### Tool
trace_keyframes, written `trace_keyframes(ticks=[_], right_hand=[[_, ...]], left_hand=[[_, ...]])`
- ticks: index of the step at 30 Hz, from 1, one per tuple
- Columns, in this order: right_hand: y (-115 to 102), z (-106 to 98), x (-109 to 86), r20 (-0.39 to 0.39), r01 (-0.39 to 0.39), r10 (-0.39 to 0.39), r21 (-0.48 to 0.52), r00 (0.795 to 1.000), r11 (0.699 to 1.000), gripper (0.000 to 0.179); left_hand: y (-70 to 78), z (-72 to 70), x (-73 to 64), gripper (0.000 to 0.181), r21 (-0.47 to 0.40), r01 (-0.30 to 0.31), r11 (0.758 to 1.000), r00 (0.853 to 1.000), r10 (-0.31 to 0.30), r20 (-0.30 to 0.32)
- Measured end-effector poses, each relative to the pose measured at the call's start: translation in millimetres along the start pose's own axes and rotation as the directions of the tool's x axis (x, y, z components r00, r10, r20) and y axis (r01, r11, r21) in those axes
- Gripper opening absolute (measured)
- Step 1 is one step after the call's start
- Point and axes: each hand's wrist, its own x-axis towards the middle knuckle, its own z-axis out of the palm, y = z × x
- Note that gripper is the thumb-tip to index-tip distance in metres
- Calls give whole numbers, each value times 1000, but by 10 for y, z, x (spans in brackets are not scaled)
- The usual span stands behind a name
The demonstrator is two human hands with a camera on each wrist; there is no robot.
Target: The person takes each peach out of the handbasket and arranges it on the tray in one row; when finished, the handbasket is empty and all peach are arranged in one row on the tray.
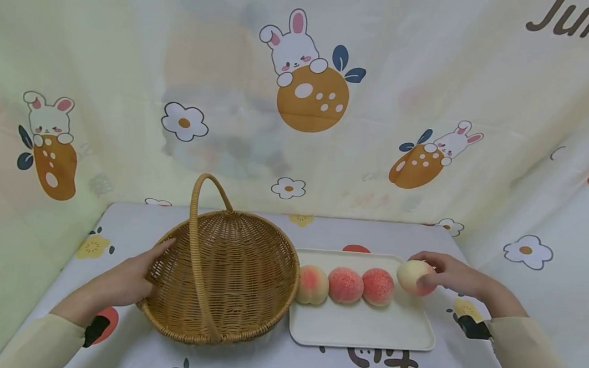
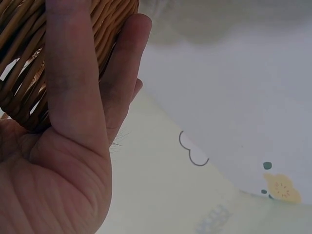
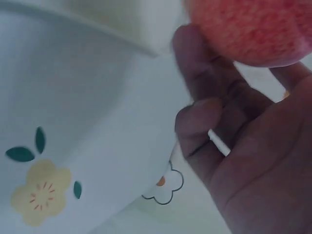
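Note:
A brown wicker basket (image 1: pixel 240 264) with a tall arched handle stands on the left of the table, its opening tilted toward me. My left hand (image 1: pixel 124 280) holds its left side at the rim; in the left wrist view, fingers (image 2: pixel 73 73) lie along the weave. Over the right end of a white tray (image 1: pixel 362 329), my right hand (image 1: pixel 457 275) grips a pale yellow and pink peach (image 1: pixel 412 274) between thumb and fingers. The right wrist view shows that peach's red speckled side (image 3: pixel 253 29). Three more peaches (image 1: pixel 346 285) sit in a row on the tray.
The tray's left edge lies close beside the basket. A patterned white cloth (image 1: pixel 175 361) covers the table. Behind it hangs a pale curtain (image 1: pixel 225 164) printed with rabbits and flowers, and more cloth hangs on both sides.

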Motion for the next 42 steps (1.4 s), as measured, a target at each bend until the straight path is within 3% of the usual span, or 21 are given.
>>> trace_keyframes(ticks=[7, 15, 24, 32, 42], right_hand=[[76, 173, -2, 74, -124, 130, -79, 989, 989, 50], [14, 257, 6, 20, -172, 180, -211, 983, 962, 58], [18, 231, -19, 40, -204, 209, -108, 977, 973, 78], [0, 273, 29, 22, -171, 174, -104, 985, 980, 73], [-3, 287, 43, 19, -185, 189, -140, 982, 973, 77]], left_hand=[[5, -2, -20, 102, -5, 18, 1000, 1000, -18, 6], [-8, 2, -37, 102, -37, 25, 999, 1000, -24, 11], [-57, -11, -47, 103, -8, 13, 1000, 1000, -13, 3], [-84, -18, -45, 103, -24, 16, 1000, 1000, -15, 3], [-88, -14, -43, 103, -32, 8, 999, 1000, -8, 3]])
